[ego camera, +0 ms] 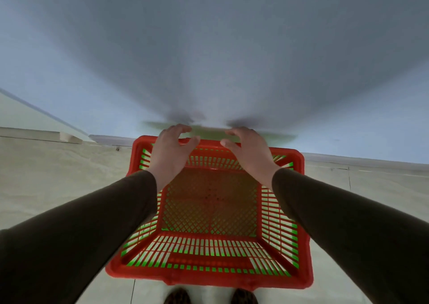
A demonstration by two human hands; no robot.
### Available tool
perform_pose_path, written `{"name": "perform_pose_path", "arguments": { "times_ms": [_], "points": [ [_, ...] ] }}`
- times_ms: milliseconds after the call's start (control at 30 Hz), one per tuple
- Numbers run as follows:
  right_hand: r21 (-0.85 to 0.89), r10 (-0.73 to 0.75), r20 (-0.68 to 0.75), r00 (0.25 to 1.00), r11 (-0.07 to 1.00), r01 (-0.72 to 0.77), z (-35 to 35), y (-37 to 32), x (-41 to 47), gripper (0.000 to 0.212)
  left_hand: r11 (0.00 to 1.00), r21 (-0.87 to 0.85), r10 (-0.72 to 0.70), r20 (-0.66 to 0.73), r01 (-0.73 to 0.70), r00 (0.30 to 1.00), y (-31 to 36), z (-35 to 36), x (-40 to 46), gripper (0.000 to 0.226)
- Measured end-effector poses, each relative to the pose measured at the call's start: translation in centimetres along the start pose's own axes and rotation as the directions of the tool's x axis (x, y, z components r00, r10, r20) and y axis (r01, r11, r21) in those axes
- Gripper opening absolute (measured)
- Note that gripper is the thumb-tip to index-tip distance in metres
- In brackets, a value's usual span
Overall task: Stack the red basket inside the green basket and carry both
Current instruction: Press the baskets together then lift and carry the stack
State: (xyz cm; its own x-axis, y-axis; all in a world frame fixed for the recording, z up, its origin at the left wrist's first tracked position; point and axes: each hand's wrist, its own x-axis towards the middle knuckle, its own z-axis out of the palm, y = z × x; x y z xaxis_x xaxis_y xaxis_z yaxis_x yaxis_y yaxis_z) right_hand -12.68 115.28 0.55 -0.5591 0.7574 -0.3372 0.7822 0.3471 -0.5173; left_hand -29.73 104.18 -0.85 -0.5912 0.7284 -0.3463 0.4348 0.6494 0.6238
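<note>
Fingers (185, 130) of both hands curl spread above the far rim, gripping nothing. Beneath them, red basket (210, 213) already sits nested inside green basket (282, 231); carrying remains.

Soft, even, rather dim light is spread over the whole view, and a cool blue-grey cast is seen on the wall (209, 48). Two smeared dark shadows are thrown on the wall at 12 o'clock, just above the left hand (170, 151) and the right hand (249, 152). A faint green blur is seen there too. Strong wide-angle bending is shown: the floor (46, 176) line is curved upward at 9 and 3 o'clock. The red basket (209, 278) is rendered sharply, green showing through its slots. The dark sleeves (81, 234) are left nearly without detail. No glare is recorded.
</note>
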Motion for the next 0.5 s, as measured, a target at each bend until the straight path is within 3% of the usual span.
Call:
{"name": "perform_pose_path", "arguments": {
  "times_ms": [233,367,500],
  "points": [
    [-0.15,0.072,0.109,0.991,0.987,-0.055,-0.2,2.0,1.1,0.05,0.936,0.312,0.126,0.139,-0.164,0.982,1.8,2.7,1.5,0.06],
    [-0.259,0.125,0.193,0.973,0.963,-0.073,0.8,2.8,2.2,0.047,0.873,0.462,0.069,0.203,-0.158,0.977,1.6,3.8,2.8,0.067],
    [-0.275,0.139,0.203,0.969,0.958,-0.079,1.2,3.2,2.7,0.049,0.856,0.501,0.021,0.212,-0.127,0.977,1.9,4.1,3.5,0.059]
  ]
}}
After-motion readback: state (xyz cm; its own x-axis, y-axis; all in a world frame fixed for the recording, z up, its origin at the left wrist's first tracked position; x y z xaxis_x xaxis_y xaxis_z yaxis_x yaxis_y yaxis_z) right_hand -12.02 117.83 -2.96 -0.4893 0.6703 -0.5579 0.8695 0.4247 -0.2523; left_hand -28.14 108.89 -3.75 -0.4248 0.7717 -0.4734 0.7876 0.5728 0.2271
